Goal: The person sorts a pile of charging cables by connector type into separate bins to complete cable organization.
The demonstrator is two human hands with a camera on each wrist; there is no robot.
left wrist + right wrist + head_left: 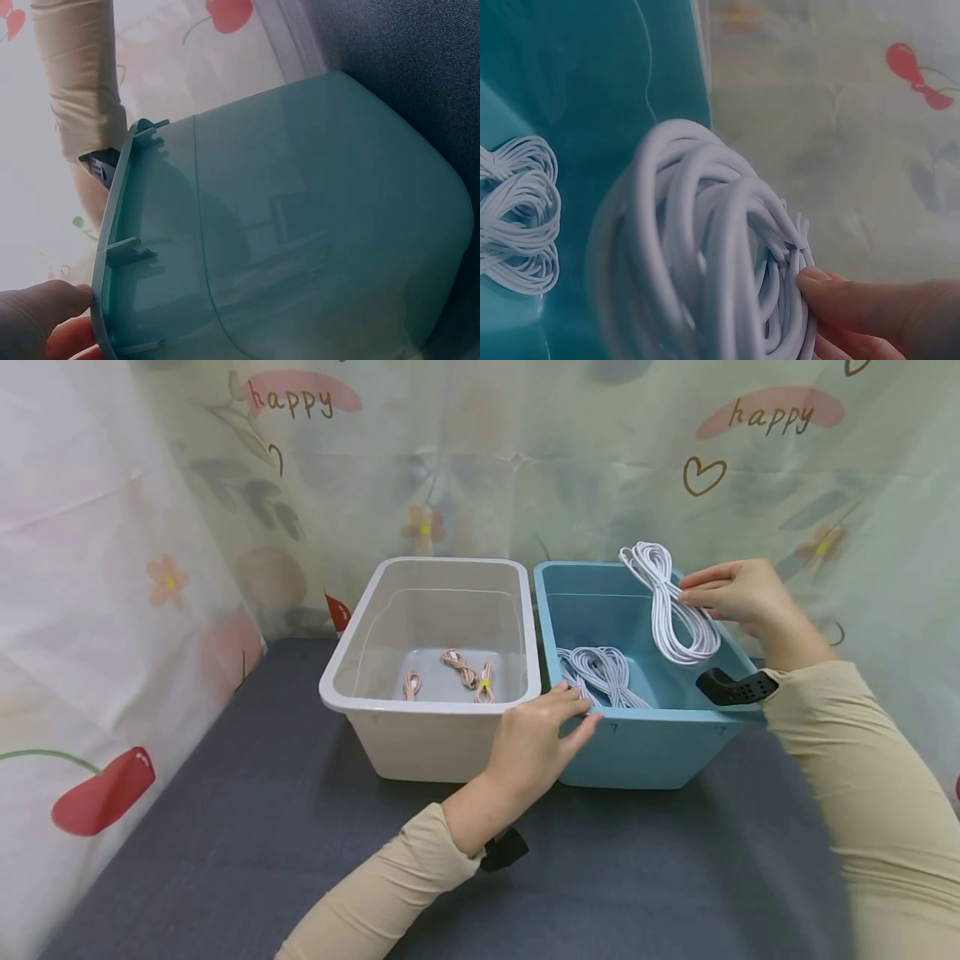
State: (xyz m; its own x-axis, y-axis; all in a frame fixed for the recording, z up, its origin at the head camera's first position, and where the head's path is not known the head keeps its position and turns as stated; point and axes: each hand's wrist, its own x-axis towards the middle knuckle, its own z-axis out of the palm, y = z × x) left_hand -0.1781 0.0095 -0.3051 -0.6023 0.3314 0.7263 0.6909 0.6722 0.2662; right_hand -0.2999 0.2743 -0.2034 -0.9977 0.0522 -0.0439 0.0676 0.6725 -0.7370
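Note:
My right hand (pixel 738 597) pinches a bundle of white cable (pixel 667 602) near its bound middle and holds it up over the blue bin (pixel 637 716). In the right wrist view the looped bundle (pixel 705 225) hangs close to the camera, thumb against its tied part. My left hand (pixel 536 735) grips the near left corner of the blue bin's rim. The left wrist view shows the thumb (pixel 56 300) outside the rim and fingertips on its other side. More coiled white cables (pixel 600 672) lie inside the blue bin, at its left.
A beige-grey bin (pixel 420 727) stands left of the blue one, nearly touching it. Several small pinkish cable bundles (pixel 459 667) lie on its floor, one with a yellow band. Both bins rest on a dark grey cloth (pixel 262 827). A patterned curtain (pixel 465 460) hangs close behind.

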